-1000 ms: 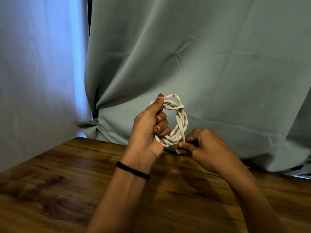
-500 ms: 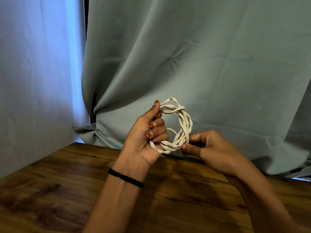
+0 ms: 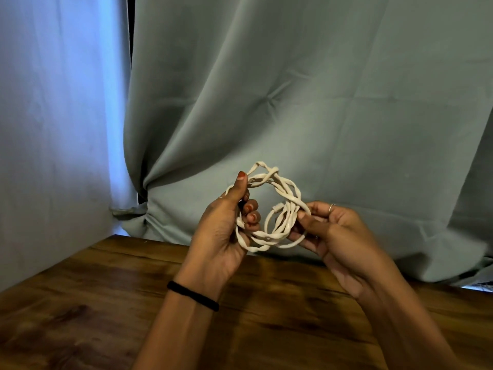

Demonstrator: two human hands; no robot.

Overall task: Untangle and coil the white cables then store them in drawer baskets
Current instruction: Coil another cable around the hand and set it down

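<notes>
You held the white cable (image 3: pixel 272 209) up in the air above the wooden bench (image 3: pixel 80 303), in front of the grey-green curtain (image 3: pixel 293 89), with both hands on it and no part of it touching the wood. It was gathered into a loose, uneven ring of several turns, the strands twisting over one another at the top and along the right side, and one short end stuck out inside the ring near its right edge.

Your left hand (image 3: pixel 226 231) gripped the left side of the ring: the thumb pressed up against the upper strands, and the fingers (image 3: pixel 252 209) curled through the opening, so the turns ran across your palm. A black band (image 3: pixel 193 296) sat around that wrist.

Your right hand (image 3: pixel 333 236) was at the right side of the ring, palm turned partly towards you. Its thumb and forefinger were pinched together on the bundled strands there, while the lowest loop passed under the other fingers of that hand. A thin ring (image 3: pixel 331 207) showed on one of them.

Both forearms reached in from the bottom of the view over the bench. To the left of the curtain hung a paler, bluish-lit cloth (image 3: pixel 53 129), with a dark gap between the two.
</notes>
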